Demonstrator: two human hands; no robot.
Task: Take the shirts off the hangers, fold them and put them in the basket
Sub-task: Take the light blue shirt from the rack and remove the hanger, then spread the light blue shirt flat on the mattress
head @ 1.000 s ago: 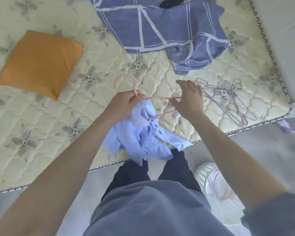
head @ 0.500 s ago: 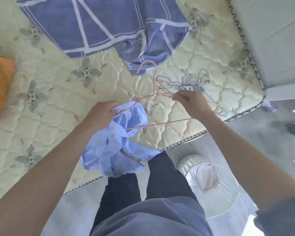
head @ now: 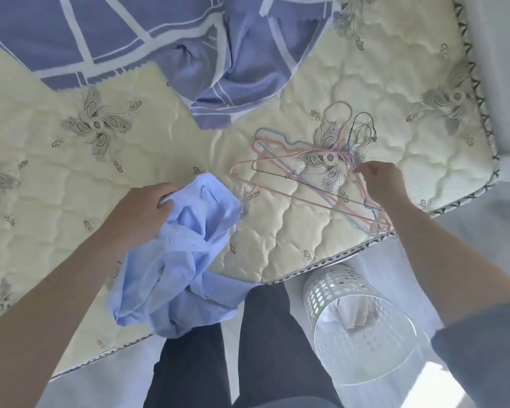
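My left hand grips a crumpled light blue shirt that hangs over the mattress's near edge. My right hand rests on a pile of thin wire hangers, pink, blue and dark, lying on the mattress; its fingers pinch at the pink hanger near the hooks. A white perforated basket stands on the floor below my right forearm, with a folded white garment inside.
The quilted cream mattress fills most of the view. A purple checked sheet lies bunched at its far side. My dark trouser legs stand between the mattress edge and the basket. A grey wall or bed frame runs along the right.
My right hand carried the pink hanger rightward and set it down on the hanger pile. The shirt came free of the hanger and stays in my left hand. The view shifted right.
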